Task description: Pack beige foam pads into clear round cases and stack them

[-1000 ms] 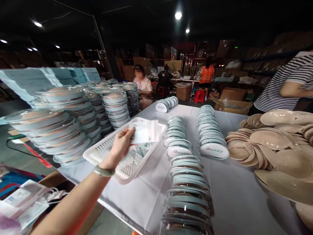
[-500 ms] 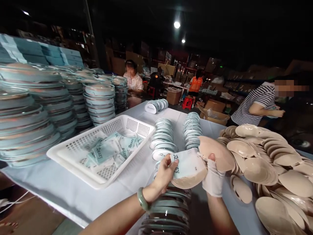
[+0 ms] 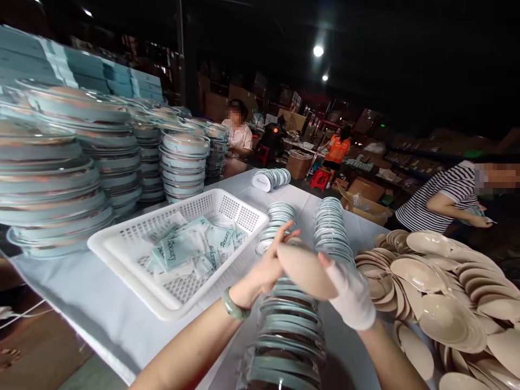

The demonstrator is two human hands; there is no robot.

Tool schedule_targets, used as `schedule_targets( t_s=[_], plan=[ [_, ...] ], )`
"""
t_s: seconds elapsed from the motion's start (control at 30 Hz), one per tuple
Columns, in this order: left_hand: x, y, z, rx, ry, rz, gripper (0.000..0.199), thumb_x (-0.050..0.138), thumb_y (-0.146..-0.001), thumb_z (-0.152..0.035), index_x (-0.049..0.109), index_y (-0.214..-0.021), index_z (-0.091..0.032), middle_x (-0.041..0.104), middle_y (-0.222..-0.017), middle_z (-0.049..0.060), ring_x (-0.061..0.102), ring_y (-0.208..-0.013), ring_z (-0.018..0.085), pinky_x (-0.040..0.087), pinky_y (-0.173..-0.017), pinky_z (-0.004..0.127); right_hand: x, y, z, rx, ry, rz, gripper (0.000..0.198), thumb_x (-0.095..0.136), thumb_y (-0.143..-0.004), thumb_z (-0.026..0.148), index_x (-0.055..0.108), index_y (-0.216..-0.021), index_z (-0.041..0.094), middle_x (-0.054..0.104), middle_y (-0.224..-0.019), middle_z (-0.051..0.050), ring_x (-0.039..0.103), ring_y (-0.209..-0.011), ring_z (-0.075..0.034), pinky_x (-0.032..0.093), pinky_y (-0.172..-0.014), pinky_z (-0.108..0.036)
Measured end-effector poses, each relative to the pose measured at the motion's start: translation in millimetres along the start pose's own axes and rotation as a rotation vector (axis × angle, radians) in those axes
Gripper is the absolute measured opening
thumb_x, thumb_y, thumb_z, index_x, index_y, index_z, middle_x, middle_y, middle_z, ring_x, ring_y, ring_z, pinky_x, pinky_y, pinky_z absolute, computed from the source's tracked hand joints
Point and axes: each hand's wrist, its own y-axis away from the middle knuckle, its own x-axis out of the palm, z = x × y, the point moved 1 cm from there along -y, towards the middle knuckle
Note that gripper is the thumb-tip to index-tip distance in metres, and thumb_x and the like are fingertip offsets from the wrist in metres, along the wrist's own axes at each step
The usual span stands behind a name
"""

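A beige bra cup [image 3: 306, 271], domed side up, is held tilted between my two hands above a row of round pale-blue cases [image 3: 290, 325] in clear wrap. My left hand [image 3: 270, 265], with a green bangle at the wrist, grips the cup's left end; its fingers stretch out behind the rim and the thumb is hidden. At the other end, my right hand [image 3: 351, 295], in a white glove with a bare fingertip, pinches the edge. What lies beneath the cup cannot be seen.
A white basket [image 3: 179, 309] of printed sachets [image 3: 182, 249] stands left. Many loose beige cups [image 3: 450, 319] are heaped right. Tall stacks of wrapped cases [image 3: 52, 200] rise far left. More case rows [image 3: 331, 227] stand ahead. Several people work beyond the table, including one in stripes [image 3: 434, 192].
The printed sachet and lower cup have gone from sight beneath the upper cup, which my right hand has brought left over them. My left fingers have spread. The view has shifted slightly.
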Motion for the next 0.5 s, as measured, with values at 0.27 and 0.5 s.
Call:
schedule_targets(
  t_s=[0.27,0.5],
  plan=[
    [-60,-35,56,0.116,-0.796,-0.289,0.036,0.043,-0.101,-0.037,0.067,-0.116,-0.015,0.064,-0.129,0.017,0.054,-0.131,0.033,0.033,-0.121,0.058,155,56,-49,0.841,-0.436,0.349,0.049,0.056,-0.092,0.047,0.072,-0.110,0.004,0.077,-0.099,-0.020,0.077,-0.088,-0.028,0.066,-0.075,-0.035],
    [-60,-32,89,0.105,-1.075,-0.202,0.038,0.043,-0.099,-0.030,0.070,-0.125,-0.021,0.050,-0.145,0.013,0.044,-0.135,0.031,0.034,-0.119,0.054,148,79,-49,0.411,-0.368,0.926,0.039,0.056,-0.091,0.023,0.074,-0.125,0.017,0.075,-0.114,-0.019,0.073,-0.106,-0.038,0.057,-0.096,-0.054]
  ],
)
